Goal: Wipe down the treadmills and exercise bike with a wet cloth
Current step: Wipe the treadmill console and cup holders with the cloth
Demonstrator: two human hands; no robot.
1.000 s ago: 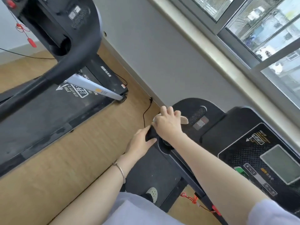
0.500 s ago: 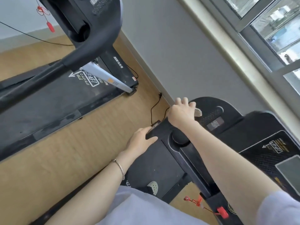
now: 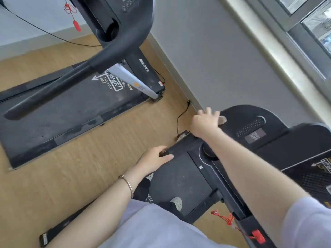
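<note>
I stand on the near black treadmill (image 3: pixel 180 178). My right hand (image 3: pixel 205 123) holds a small beige cloth (image 3: pixel 222 120) against the left rim of its console (image 3: pixel 250 120); the hand is motion-blurred and covers most of the cloth. My left hand (image 3: pixel 154 161), a bangle on its wrist, grips the end of the left handrail (image 3: pixel 180 147), thumb on top. A second black treadmill (image 3: pixel 71 108) stands to the left on the wooden floor, its console and handrail reaching across the top of the view.
A grey wall with a window sill (image 3: pixel 279 56) runs close behind both machines. A black power cord (image 3: pixel 180 117) lies on the floor by the wall. Red safety clips hang from each console (image 3: pixel 258 236) (image 3: pixel 77 25). Bare wooden floor (image 3: pixel 100 158) separates the treadmills.
My right hand has slid with the cloth from the handrail joint up along the console's rim toward the wall. My left hand has stayed on the handrail end. My view has tilted left.
</note>
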